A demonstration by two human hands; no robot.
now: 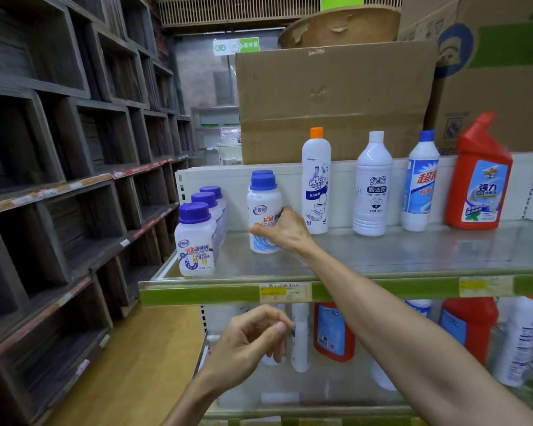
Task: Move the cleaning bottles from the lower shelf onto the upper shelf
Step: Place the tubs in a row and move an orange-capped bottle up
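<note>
While my right hand (282,230) grips the blue-capped bottle (263,212) standing on the upper shelf (382,281), I should square it behind its neighbours before letting go; my left hand (253,341), loosely curled and holding nothing, hovers by the lower shelf's white bottle (300,336), ready to lift next.

right hand (285,230) extended in a grip, left hand (253,339) loosely curled

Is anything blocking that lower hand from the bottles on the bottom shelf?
Nothing visible does. The left hand hangs just in front of the white bottle on the lower shelf, below the upper shelf's green edge.
</note>
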